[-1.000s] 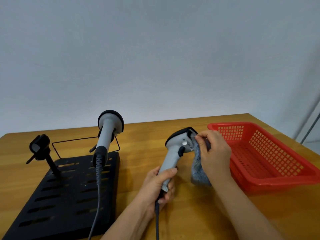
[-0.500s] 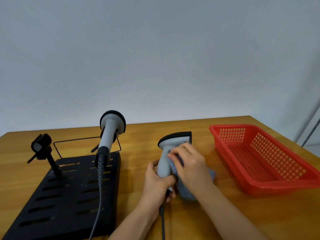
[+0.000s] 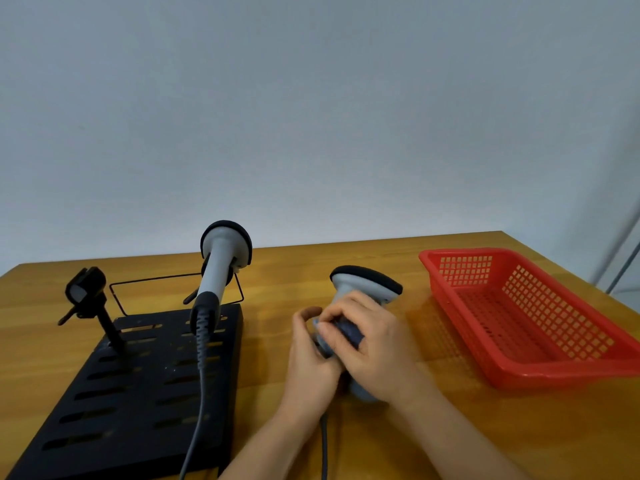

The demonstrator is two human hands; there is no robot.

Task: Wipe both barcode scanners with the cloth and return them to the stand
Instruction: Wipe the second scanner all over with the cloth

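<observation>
A grey barcode scanner (image 3: 363,284) with a black rim stands upright over the table's middle. My left hand (image 3: 310,358) grips its handle low down. My right hand (image 3: 375,344) presses a blue-grey cloth (image 3: 349,332) against the handle, just under the head; most of the cloth is hidden by my fingers. A second grey scanner (image 3: 218,265) rests in a holder on the black slotted stand (image 3: 131,393) at the left, its cable hanging down across the stand. An empty black holder (image 3: 86,292) stands on the stand's left side.
A red plastic basket (image 3: 519,313) sits empty on the right of the wooden table (image 3: 381,251). A thin wire frame (image 3: 156,280) lies behind the stand. The held scanner's cable (image 3: 323,452) runs toward me.
My right hand with the cloth has slid from the scanner's head down onto its handle. The scanner has turned more upright and moved a little lower and nearer.
</observation>
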